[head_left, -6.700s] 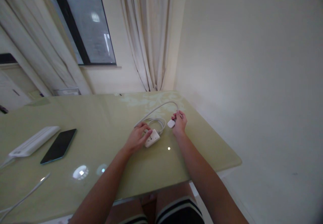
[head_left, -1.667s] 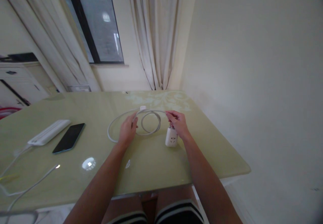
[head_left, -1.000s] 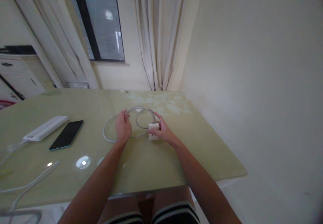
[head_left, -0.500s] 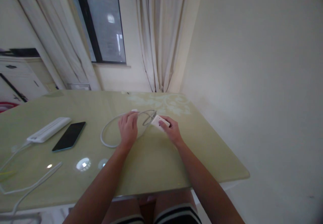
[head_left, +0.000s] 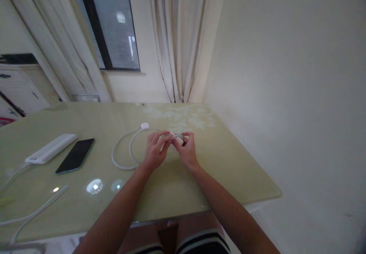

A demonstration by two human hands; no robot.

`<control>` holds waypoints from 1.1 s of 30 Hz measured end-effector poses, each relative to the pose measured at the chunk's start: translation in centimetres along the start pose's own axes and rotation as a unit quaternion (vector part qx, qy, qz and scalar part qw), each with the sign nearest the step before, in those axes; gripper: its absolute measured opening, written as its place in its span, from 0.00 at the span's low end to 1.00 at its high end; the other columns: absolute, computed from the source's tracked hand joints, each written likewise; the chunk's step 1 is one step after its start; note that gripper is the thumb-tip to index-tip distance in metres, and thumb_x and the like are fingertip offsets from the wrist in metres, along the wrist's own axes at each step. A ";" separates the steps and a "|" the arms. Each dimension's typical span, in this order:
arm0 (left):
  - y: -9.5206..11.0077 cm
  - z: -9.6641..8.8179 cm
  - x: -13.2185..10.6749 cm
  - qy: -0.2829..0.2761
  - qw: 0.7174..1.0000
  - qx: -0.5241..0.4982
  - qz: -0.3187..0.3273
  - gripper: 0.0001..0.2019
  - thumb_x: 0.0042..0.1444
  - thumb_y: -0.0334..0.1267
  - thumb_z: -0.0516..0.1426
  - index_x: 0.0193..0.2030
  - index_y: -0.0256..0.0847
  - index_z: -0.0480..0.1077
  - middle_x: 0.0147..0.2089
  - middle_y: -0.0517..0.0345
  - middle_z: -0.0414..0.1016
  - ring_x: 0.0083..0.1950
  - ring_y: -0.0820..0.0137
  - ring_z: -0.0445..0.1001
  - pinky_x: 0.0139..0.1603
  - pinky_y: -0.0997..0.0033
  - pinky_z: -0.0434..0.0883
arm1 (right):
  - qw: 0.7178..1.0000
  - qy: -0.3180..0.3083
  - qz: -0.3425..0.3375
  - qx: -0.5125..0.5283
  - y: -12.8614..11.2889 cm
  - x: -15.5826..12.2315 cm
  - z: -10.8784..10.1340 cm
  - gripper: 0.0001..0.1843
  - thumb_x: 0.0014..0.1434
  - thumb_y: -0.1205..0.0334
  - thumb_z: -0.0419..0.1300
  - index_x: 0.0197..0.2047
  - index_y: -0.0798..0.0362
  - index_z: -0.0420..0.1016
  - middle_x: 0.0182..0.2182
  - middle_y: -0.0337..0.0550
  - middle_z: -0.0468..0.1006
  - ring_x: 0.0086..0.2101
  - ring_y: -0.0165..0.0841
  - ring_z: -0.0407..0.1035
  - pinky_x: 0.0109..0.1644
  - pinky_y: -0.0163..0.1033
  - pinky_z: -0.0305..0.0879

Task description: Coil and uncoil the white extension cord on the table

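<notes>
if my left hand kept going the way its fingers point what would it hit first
The white socket adapter: the left hand points up and right at it and seems to pinch it. Just beyond it is the right hand, also pinching it, though depth is unclear.

the left hand (head_left: 154, 154) and right hand (head_left: 188, 151) meet mid-table, pinching a white socket block (head_left: 176, 138) between them. just left of them its white cable (head_left: 117, 165) lies in a loop across any path from the left, with the plug (head_left: 144, 125) at its far end. further left a phone (head_left: 74, 156) and a power strip (head_left: 51, 153) lie side by side, and loose cords (head_left: 34, 212) run along the near left edge. the table (head_left: 228, 170) is bare to the right, near and far of the hands. the wall (head_left: 286, 94) stands past its right edge.
</notes>
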State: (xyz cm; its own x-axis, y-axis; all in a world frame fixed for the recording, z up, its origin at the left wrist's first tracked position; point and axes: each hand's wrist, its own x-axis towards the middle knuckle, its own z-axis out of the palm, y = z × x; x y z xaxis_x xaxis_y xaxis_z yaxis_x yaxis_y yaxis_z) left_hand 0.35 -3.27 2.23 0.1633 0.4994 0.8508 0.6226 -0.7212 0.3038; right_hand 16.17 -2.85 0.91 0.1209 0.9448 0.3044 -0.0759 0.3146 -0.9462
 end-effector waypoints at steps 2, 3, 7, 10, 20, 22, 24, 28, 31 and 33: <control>0.5 -0.2 0.1 -0.009 0.999 -0.032 -0.004 0.12 0.68 0.37 0.54 0.52 0.45 0.76 0.57 0.49 0.75 0.59 0.62 0.71 0.63 0.53 0.65 | 0.999 0.002 0.006 0.033 -0.1 0.0 0.2 0.32 0.52 0.48 0.71 0.49 0.48 0.57 0.29 0.32 0.75 0.27 0.29 0.70 0.28 0.30 0.64; 0.7 -0.3 0.2 -0.011 0.999 -0.050 -0.013 0.12 0.69 0.36 0.52 0.52 0.44 0.76 0.58 0.49 0.74 0.60 0.62 0.70 0.63 0.53 0.65 | 0.999 -0.003 0.008 0.049 -0.2 -0.1 0.2 0.32 0.52 0.48 0.71 0.49 0.47 0.56 0.30 0.33 0.75 0.27 0.29 0.70 0.28 0.30 0.64; 0.4 -1.0 0.5 -0.033 0.996 -0.071 -0.030 0.15 0.70 0.37 0.49 0.52 0.44 0.76 0.61 0.49 0.73 0.65 0.61 0.67 0.67 0.50 0.61 | 0.995 -0.020 0.007 0.101 -0.6 -0.1 0.4 0.37 0.52 0.50 0.72 0.55 0.47 0.54 0.32 0.34 0.76 0.29 0.29 0.72 0.30 0.30 0.66; -0.2 -1.3 0.6 -0.062 0.996 -0.070 -0.013 0.15 0.70 0.36 0.50 0.55 0.46 0.75 0.63 0.50 0.72 0.67 0.60 0.65 0.69 0.48 0.58 | 0.993 -0.032 0.001 0.117 -0.8 0.3 0.0 0.48 0.52 0.51 0.73 0.67 0.46 0.49 0.34 0.35 0.78 0.31 0.30 0.73 0.33 0.32 0.69; -2.1 -0.7 0.6 -0.098 0.991 -0.088 -0.037 0.18 0.71 0.34 0.45 0.58 0.46 0.73 0.66 0.51 0.69 0.67 0.62 0.65 0.69 0.51 0.63 | 0.993 -0.098 0.026 0.054 0.5 2.4 -2.0 0.29 0.42 0.52 0.78 0.41 0.49 0.68 0.29 0.35 0.78 0.28 0.29 0.73 0.31 0.32 0.67; -2.9 -1.0 0.5 -0.102 0.992 -0.054 -0.049 0.18 0.70 0.36 0.46 0.63 0.43 0.68 0.65 0.49 0.70 0.68 0.61 0.64 0.69 0.51 0.62 | 0.994 -0.091 0.023 0.047 0.6 2.4 -2.0 0.29 0.41 0.52 0.78 0.39 0.49 0.66 0.29 0.35 0.79 0.27 0.30 0.73 0.30 0.32 0.66; -3.6 -1.4 0.5 -0.120 0.992 -0.010 -0.048 0.18 0.70 0.39 0.48 0.63 0.42 0.67 0.63 0.49 0.72 0.68 0.59 0.62 0.70 0.50 0.60 | 0.994 -0.094 0.025 0.052 0.5 2.4 -2.0 0.30 0.40 0.52 0.78 0.38 0.49 0.65 0.29 0.36 0.80 0.28 0.31 0.75 0.31 0.33 0.68; -4.3 -1.9 0.4 -0.151 0.986 0.047 -0.060 0.17 0.70 0.44 0.48 0.59 0.42 0.71 0.57 0.48 0.74 0.61 0.57 0.67 0.66 0.53 0.63 | 0.993 -0.096 0.024 0.065 0.4 2.5 -2.1 0.29 0.42 0.48 0.77 0.38 0.48 0.64 0.31 0.39 0.82 0.31 0.35 0.77 0.34 0.36 0.71; -4.8 -1.7 0.4 -0.105 0.986 0.080 -0.100 0.16 0.70 0.45 0.48 0.49 0.41 0.74 0.49 0.47 0.76 0.55 0.57 0.70 0.63 0.51 0.62 | 0.994 -0.071 0.004 0.078 0.2 2.7 -2.2 0.27 0.48 0.44 0.73 0.39 0.48 0.65 0.35 0.43 0.84 0.37 0.37 0.79 0.40 0.39 0.72; -5.4 -1.7 0.4 -0.038 0.983 0.107 -0.145 0.15 0.69 0.46 0.50 0.43 0.41 0.74 0.45 0.48 0.76 0.53 0.56 0.71 0.63 0.49 0.62 | 0.996 -0.043 -0.015 0.078 -0.1 2.9 -2.5 0.25 0.52 0.43 0.71 0.40 0.49 0.66 0.38 0.46 0.84 0.40 0.38 0.79 0.42 0.39 0.71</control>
State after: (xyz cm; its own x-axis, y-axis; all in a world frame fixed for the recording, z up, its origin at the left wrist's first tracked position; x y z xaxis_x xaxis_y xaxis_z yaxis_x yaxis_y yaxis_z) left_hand -4.22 0.03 1.65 0.0075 0.7094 0.7047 0.7964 -0.4304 0.4248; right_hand 18.96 -0.40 1.61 0.0413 0.9371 0.3466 -0.2272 0.3466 -0.9101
